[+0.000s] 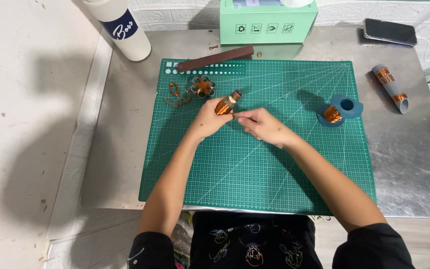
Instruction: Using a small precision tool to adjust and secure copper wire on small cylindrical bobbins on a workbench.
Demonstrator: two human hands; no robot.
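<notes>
On the green cutting mat (255, 164), near its upper middle, both hands meet over one small item.

Item 1. Left hand (206, 121): grip closed around a short tube wound with copper-coloured wire (226, 104). The tube tilts up and away to the right, its brown end clear of the fingers.

Item 2. Right hand (264, 125): fingertips pinched narrow just beside the lower end of the wound tube, touching or all but touching the left hand. Whether a strand of wire sits in the pinch is too fine to tell.

Item 3. Small flower-shaped piece in grey and copper (203, 86), on the mat just left of the tube, apart from both hands.

Item 4. Bent copper wire loops (176, 96), on the mat's left edge beside the flower piece.

Item 5. Long dark brown strip (215, 59), lying slantwise across the mat's top edge.

Item 6. Spool of copper wire (332, 114), resting on dark blue flat shapes (350, 106) at the mat's right side, well apart from the hands.

Item 7. Grey tube with copper bands (390, 87), on the bare metal bench (414, 159) to the right of the mat.

Item 8. Pale green box (267, 21) at the far edge of the bench, behind the mat.

Item 9. White bottle (123, 30), far left corner.

Item 10. Dark phone (390, 31), far right corner, lying flat.
</notes>
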